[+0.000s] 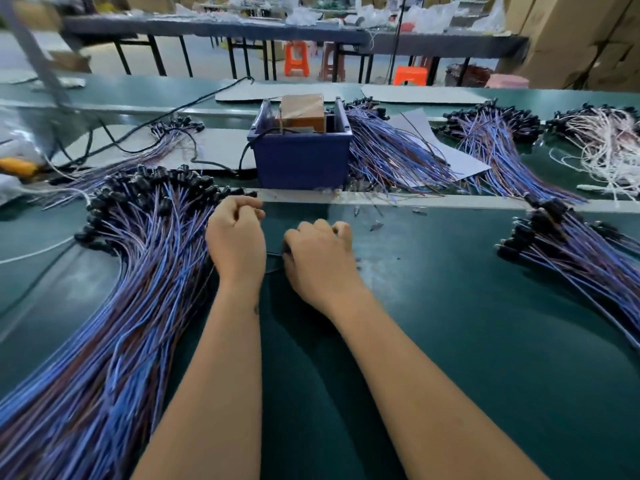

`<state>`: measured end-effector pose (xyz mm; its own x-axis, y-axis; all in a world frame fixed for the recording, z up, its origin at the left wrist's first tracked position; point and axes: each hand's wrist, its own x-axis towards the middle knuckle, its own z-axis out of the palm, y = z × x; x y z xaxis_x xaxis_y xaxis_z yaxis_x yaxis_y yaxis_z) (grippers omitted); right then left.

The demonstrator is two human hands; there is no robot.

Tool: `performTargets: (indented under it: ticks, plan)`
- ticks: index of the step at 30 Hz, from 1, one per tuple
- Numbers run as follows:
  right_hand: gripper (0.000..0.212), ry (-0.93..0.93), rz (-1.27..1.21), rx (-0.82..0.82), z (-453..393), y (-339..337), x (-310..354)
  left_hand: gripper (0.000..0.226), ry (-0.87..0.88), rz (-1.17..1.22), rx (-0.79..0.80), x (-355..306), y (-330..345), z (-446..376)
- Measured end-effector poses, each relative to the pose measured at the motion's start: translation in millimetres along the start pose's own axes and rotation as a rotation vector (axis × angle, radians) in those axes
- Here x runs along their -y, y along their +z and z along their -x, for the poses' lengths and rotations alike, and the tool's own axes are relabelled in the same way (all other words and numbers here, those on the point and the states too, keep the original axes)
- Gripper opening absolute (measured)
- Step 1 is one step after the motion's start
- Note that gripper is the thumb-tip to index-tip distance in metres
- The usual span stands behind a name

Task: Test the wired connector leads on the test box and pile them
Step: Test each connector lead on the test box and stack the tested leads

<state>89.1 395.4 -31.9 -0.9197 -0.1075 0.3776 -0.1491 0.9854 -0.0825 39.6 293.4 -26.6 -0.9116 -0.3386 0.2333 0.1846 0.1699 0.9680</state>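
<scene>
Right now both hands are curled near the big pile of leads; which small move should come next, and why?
Probably lift the lead forward to the blue test box. The left hand and right hand both look curled, with a thin dark wire between them, so a lead seems picked from the left pile but not yet tested. What each hand grips is hidden.

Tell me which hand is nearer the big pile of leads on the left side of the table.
Left. The left hand sits at the right edge of the big pile of leads, fingers curled. The right hand lies farther right, over bare green table, beyond the left hand.
</scene>
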Motion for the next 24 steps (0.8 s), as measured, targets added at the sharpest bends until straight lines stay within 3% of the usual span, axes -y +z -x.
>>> performTargets:
  ticks: [6, 13, 17, 24]
  plan:
    - [0.004, -0.004, 0.045, 0.028, 3.4, 1.2, -3.2, 0.03, 0.013, 0.057, 0.002, -2.7, 2.5, -2.9]
    - [0.017, 0.113, 0.159, -0.075, 1.5, -4.9, -26.1, 0.034, -0.048, 0.203, -0.186, -2.8, -14.4, -13.6]
    - [0.012, 0.204, 0.189, -0.081, 1.1, -10.0, -43.1, 0.031, -0.078, 0.264, -0.227, -0.8, -18.1, -17.6]
    - [0.017, 0.423, 0.213, -0.043, 9.3, -14.0, -70.6, 0.032, -0.039, 0.102, -0.165, 0.9, -18.4, -14.5]
